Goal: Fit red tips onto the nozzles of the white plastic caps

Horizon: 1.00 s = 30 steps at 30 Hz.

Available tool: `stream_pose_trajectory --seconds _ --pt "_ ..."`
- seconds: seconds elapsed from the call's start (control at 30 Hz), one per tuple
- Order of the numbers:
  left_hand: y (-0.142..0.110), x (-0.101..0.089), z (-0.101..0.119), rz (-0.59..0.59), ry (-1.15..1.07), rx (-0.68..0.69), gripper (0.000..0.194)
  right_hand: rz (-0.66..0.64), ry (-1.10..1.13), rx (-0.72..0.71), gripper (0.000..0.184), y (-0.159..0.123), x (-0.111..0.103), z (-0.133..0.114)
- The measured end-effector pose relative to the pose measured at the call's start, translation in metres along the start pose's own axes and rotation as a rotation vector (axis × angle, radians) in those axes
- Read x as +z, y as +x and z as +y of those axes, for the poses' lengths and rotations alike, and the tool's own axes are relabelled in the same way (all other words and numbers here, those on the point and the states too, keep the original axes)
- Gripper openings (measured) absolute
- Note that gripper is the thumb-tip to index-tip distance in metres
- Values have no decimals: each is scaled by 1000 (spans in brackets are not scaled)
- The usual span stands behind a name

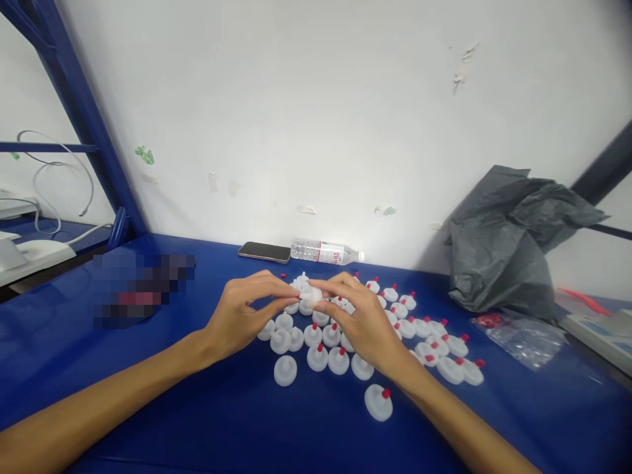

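Both my hands meet over the middle of the blue table [207, 421]. My right hand [363, 316] pinches a white plastic disc [312, 294] with a short stem between thumb and fingers. Its stem side faces left. My left hand [247, 309] is closed in a pinch right beside it, a speck of red cap showing at the fingertips. Below and around lie several more white discs. Those at the left, such as one white disc [285, 370], have bare stems; many at the right, such as one capped disc [378, 403], carry red caps on theirs.
A phone [264, 251] and a clear plastic bottle [326, 252] lie along the wall. On the right stand a grey plastic bag [508, 243] and, before it, a clear bag [523, 339] with red pieces. A blurred-out patch [143, 289] covers something at the left.
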State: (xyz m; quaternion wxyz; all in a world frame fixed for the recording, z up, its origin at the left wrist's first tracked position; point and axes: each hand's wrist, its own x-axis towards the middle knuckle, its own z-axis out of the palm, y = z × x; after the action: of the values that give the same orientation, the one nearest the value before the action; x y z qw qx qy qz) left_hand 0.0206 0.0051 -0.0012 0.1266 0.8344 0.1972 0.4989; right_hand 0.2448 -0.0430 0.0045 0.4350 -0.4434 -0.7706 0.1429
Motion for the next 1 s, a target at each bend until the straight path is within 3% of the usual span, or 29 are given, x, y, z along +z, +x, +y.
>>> stream_pose_trajectory --seconds 0.07,0.2,0.27,0.47,0.63,0.77,0.9,1.0 --pt "0 -1 3 22 -2 6 11 -2 40 -9 27 0 -1 0" --pt "0 -2 7 27 -12 8 11 -133 215 37 28 -3 1 1" --pt "1 -2 8 26 -17 -7 12 -122 208 42 26 -5 4 1" --pt "1 -1 13 43 -38 -60 13 3 43 -83 25 -8 7 -3" --pt "-1 1 8 22 -8 -61 11 -56 -69 -125 27 -5 4 -6" --pt "1 3 3 -30 8 -134 14 -176 -237 -116 32 0 -5 -5" --pt "3 2 -1 -79 5 -196 16 -92 -434 -188 30 4 -20 2" --pt "2 1 -6 -199 58 -150 16 -43 -493 -240 25 6 -27 9"
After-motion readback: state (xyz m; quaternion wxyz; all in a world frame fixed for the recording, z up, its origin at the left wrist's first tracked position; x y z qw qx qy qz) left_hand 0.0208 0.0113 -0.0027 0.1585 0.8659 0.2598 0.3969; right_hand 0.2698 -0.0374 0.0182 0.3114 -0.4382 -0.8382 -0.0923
